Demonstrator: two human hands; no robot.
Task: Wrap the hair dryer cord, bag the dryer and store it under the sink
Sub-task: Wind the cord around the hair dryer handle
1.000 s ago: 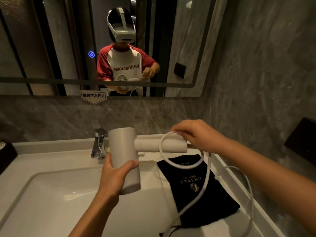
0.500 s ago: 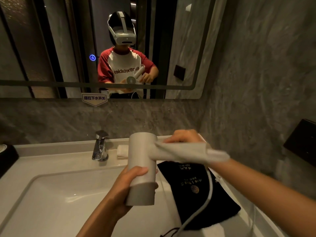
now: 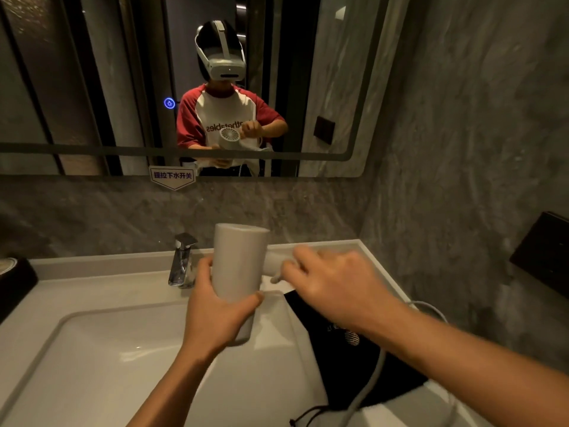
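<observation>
My left hand (image 3: 215, 309) grips the barrel of a white hair dryer (image 3: 238, 263), held upright above the sink. The dryer's handle points right and is mostly hidden under my right hand (image 3: 334, 283), which is blurred and closed over it and the white cord (image 3: 368, 385). From under my right forearm the cord hangs down across a black drawstring bag (image 3: 345, 368). That bag lies flat on the counter right of the basin, its drawstring near the front edge.
A white basin (image 3: 92, 359) fills the lower left, with a chrome faucet (image 3: 182, 260) behind it. A dark object (image 3: 14, 282) sits at the far left edge. The mirror (image 3: 92, 87) spans the back wall, and a grey marble wall with a black panel (image 3: 543, 251) stands close on the right.
My right hand has swung around the dryer handle with the cord, from behind it to over its front. The dryer has shifted slightly left and stands more upright.
</observation>
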